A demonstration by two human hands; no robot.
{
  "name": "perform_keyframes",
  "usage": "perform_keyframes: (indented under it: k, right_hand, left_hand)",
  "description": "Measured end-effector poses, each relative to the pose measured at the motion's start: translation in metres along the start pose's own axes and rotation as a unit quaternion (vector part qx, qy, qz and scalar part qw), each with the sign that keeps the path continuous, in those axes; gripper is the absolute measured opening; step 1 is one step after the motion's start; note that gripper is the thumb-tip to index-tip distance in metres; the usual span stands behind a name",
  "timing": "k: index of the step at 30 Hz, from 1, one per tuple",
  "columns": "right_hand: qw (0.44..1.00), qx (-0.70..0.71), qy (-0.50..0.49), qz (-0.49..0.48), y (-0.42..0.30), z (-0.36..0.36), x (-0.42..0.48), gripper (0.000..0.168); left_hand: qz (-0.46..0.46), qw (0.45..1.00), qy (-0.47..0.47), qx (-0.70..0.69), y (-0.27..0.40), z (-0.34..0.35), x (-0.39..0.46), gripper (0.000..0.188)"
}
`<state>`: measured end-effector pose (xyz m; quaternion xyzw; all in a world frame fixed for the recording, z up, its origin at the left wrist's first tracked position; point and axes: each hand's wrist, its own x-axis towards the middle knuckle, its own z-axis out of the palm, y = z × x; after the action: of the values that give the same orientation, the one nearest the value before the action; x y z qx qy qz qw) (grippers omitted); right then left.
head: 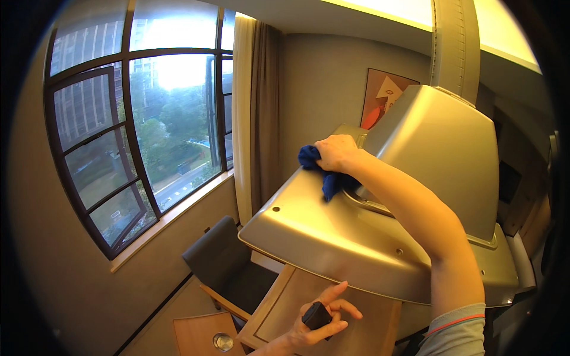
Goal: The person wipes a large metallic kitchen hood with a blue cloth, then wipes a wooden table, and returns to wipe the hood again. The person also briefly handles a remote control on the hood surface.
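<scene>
My right hand point(336, 152) grips a dark blue cloth point(330, 184) and presses it against the upper surface of a large silver-coloured housing point(311, 227). The cloth bunches out on the left of my fist and hangs below it. My right forearm crosses in front of the housing's raised box part point(449, 151). Lower down, my left hand point(327, 311) hovers over a wooden table point(289, 302), below the housing's front edge. Its fingers are spread, and a small black device point(317, 315) lies against it. Whether the device is strapped on or held does not show.
A column point(456, 44) rises from the housing towards the ceiling. A dark chair point(222, 258) stands left of the table. Near it, a glass dish point(222, 341) sits on a low wooden surface point(196, 329). Windows point(173, 120), curtains point(266, 111) and a framed picture point(378, 98) lie beyond.
</scene>
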<state>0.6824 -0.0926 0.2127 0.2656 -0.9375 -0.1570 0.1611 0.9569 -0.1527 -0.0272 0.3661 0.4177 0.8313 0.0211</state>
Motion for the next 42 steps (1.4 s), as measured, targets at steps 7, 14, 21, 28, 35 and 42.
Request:
perform_keyframes:
  k: [7, 14, 21, 28, 35, 42]
  right_hand:
    - [0.985, 0.147, -0.078, -0.041, 0.017, 0.006, 0.008, 0.049]
    - [0.913, 0.278, -0.055, -0.294, -0.048, -0.036, -0.064, 0.044]
    - [0.862, 0.227, -0.043, -0.452, -0.027, -0.058, -0.173, 0.038]
    - [0.885, 0.308, -0.08, -0.34, 0.071, -0.052, -0.291, 0.038]
    - [0.946, 0.226, -0.084, -0.217, 0.121, -0.062, -0.429, 0.044]
    - [0.987, 0.16, 0.022, -0.02, 0.16, -0.041, -0.562, 0.035]
  left_hand:
    - [-0.066, 0.991, -0.017, -0.113, 0.008, -0.006, -0.002, 0.076]
    - [-0.031, 0.973, -0.022, -0.227, -0.022, -0.016, -0.007, 0.06]
    - [-0.034, 0.947, 0.118, -0.296, -0.037, -0.003, -0.016, 0.042]
    - [-0.024, 0.958, 0.081, -0.275, -0.022, 0.007, 0.0, 0.042]
    - [-0.006, 0.96, 0.085, -0.267, -0.014, 0.014, 0.002, 0.041]
    - [0.019, 0.961, 0.114, -0.253, -0.012, 0.024, 0.008, 0.046]
